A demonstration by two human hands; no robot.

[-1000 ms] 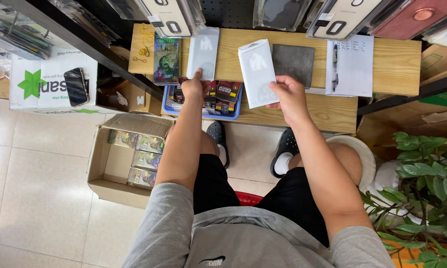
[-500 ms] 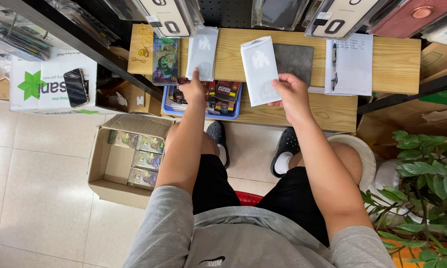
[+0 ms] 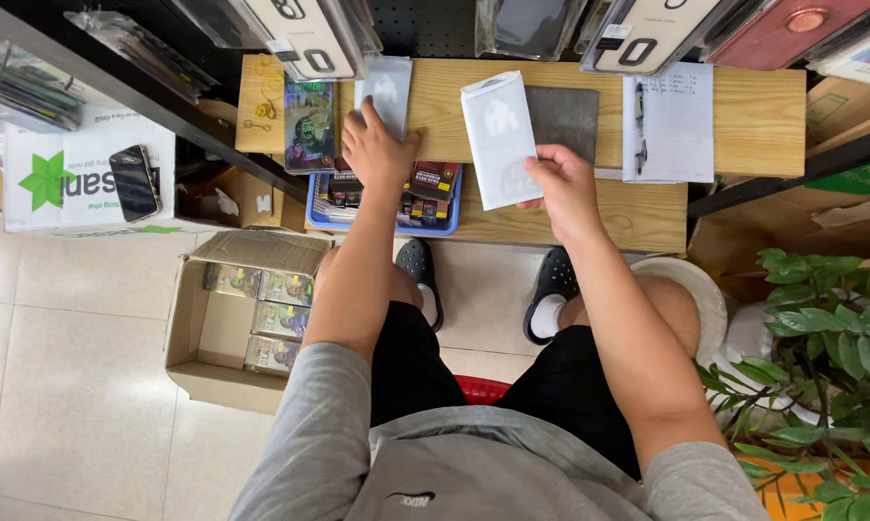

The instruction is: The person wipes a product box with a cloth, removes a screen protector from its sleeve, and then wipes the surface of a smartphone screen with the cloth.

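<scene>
My right hand holds a white flat packet upright by its lower right corner, above the wooden table. My left hand rests flat on a pale translucent packet lying on the table, just beyond a blue tray of small colourful boxes. A dark grey pad lies behind the white packet. A colourful card pack lies left of my left hand.
A notebook with a pen lies on the table's right. An open cardboard box with card packs stands on the floor at left. A phone lies on a white box. A green plant stands at right. Packaged cases hang above.
My right hand has shifted the white packet slightly left and closer to me. My left hand stays pressed on the pale packet, barely moved.
</scene>
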